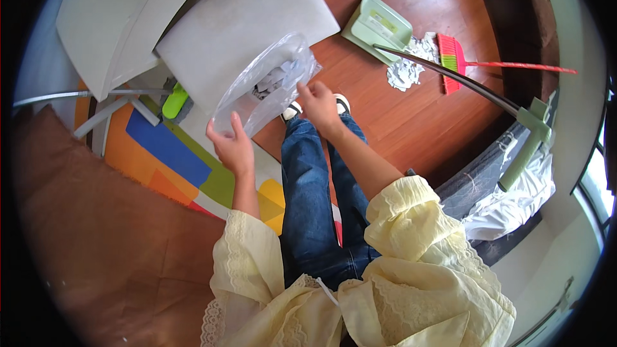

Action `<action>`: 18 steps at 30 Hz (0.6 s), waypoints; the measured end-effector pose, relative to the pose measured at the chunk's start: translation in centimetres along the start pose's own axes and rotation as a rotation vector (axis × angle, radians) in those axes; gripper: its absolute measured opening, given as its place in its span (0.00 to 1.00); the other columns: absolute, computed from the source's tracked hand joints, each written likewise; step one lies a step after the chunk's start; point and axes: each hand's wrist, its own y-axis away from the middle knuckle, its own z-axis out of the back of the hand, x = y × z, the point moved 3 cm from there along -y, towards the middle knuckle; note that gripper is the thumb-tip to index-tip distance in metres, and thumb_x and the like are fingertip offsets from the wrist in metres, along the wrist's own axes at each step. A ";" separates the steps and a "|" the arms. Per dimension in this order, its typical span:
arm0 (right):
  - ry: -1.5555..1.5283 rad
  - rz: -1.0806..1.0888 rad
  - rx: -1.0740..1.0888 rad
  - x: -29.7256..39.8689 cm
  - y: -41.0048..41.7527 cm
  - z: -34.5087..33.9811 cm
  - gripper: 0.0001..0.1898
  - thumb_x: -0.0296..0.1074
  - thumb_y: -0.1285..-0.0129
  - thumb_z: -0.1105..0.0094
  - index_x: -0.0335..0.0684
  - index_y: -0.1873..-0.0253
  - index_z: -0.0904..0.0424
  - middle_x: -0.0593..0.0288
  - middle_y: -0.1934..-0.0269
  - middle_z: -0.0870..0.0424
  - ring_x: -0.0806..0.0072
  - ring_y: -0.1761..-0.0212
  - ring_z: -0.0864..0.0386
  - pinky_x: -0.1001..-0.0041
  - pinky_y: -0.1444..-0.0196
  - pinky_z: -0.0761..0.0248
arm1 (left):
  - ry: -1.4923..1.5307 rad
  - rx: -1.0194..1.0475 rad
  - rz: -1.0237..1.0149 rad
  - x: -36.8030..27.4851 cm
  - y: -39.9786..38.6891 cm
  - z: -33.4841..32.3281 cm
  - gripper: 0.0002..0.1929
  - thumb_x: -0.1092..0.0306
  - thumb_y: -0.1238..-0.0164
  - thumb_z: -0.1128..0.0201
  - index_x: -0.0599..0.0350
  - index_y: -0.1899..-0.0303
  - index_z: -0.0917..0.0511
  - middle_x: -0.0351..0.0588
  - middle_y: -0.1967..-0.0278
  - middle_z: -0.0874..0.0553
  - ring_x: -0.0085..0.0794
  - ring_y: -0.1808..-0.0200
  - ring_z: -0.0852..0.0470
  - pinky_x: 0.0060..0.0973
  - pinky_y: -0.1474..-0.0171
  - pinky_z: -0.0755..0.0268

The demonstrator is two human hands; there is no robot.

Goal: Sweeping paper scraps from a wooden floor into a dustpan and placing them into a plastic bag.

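A clear plastic bag (pixel 241 94) hangs wide-mouthed between my hands, with torn paper scraps (pixel 277 79) inside it. My left hand (pixel 234 147) grips the near left part of its rim, thumb raised. At the bag's right side, my right hand (pixel 319 106) pinches the rim with curled fingers. Beyond my right hand, a pale green dustpan (pixel 381 24) lies on the wooden floor, its long metal handle slanting toward me on the right. A heap of white paper scraps (pixel 407 74) lies beside its lip, touching or close to the bristles of a red and green broom (pixel 450 62).
A white padded seat or bench (pixel 241 19) stands beyond the bag. A lime green mop head (pixel 174 101) with a metal pole rests at left, by a colourful rug (pixel 168 149). Brown fabric furniture (pixel 120 231) is at lower left; dark furniture with white cloth (pixel 516 202) is at right.
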 end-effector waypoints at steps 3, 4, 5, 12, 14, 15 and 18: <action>0.037 -0.010 0.039 -2.3 1.8 1.2 0.13 0.37 0.33 0.46 0.30 0.63 0.26 0.59 0.79 0.25 0.77 0.83 0.25 0.76 0.78 0.28 | -0.070 -0.078 -0.028 2.2 -0.9 0.5 0.37 0.40 0.40 0.39 0.59 0.39 0.37 0.53 0.61 0.22 0.43 0.60 0.21 0.38 0.58 0.30; 0.032 -0.012 0.024 -3.2 2.3 2.0 0.13 0.37 0.33 0.46 0.30 0.63 0.26 0.59 0.79 0.25 0.77 0.83 0.25 0.76 0.78 0.28 | -0.058 -0.109 -0.035 2.4 -1.3 0.8 0.39 0.40 0.42 0.38 0.59 0.38 0.38 0.54 0.57 0.24 0.44 0.57 0.23 0.39 0.56 0.30; 0.038 -0.060 -0.029 -4.2 2.8 3.3 0.12 0.35 0.34 0.47 0.30 0.62 0.26 0.59 0.79 0.25 0.77 0.82 0.25 0.76 0.77 0.28 | -0.046 -0.139 -0.042 2.6 -1.4 0.8 0.40 0.39 0.43 0.37 0.59 0.37 0.39 0.55 0.53 0.27 0.45 0.54 0.24 0.39 0.54 0.31; 0.249 -0.241 -0.178 -9.7 5.0 14.2 0.18 0.27 0.41 0.47 0.34 0.45 0.28 0.53 0.69 0.18 0.68 0.69 0.17 0.71 0.63 0.24 | -0.272 -0.337 -0.195 -1.9 -1.2 2.5 0.44 0.38 0.48 0.34 0.52 0.35 0.42 0.59 0.42 0.36 0.53 0.40 0.38 0.48 0.43 0.41; 0.378 -0.217 -0.252 -10.1 7.0 18.2 0.20 0.29 0.43 0.45 0.35 0.44 0.28 0.51 0.66 0.17 0.65 0.64 0.17 0.69 0.59 0.24 | -0.353 -0.411 -0.327 -4.4 0.7 2.9 0.44 0.40 0.48 0.33 0.52 0.35 0.43 0.58 0.40 0.38 0.52 0.41 0.39 0.47 0.44 0.42; 0.521 -0.194 -0.287 -9.8 8.0 19.6 0.23 0.31 0.44 0.43 0.36 0.42 0.29 0.49 0.64 0.16 0.61 0.59 0.17 0.66 0.55 0.25 | -0.332 -0.402 -0.360 -5.6 1.8 3.2 0.44 0.40 0.48 0.33 0.52 0.35 0.43 0.58 0.40 0.38 0.52 0.41 0.39 0.47 0.44 0.42; 0.434 -0.176 -0.350 -9.4 10.5 24.7 0.28 0.35 0.46 0.41 0.39 0.39 0.32 0.43 0.53 0.20 0.52 0.50 0.21 0.63 0.46 0.29 | -0.075 -0.258 -0.737 -11.1 8.3 2.9 0.36 0.58 0.41 0.34 0.63 0.37 0.43 0.58 0.41 0.38 0.51 0.40 0.39 0.47 0.39 0.45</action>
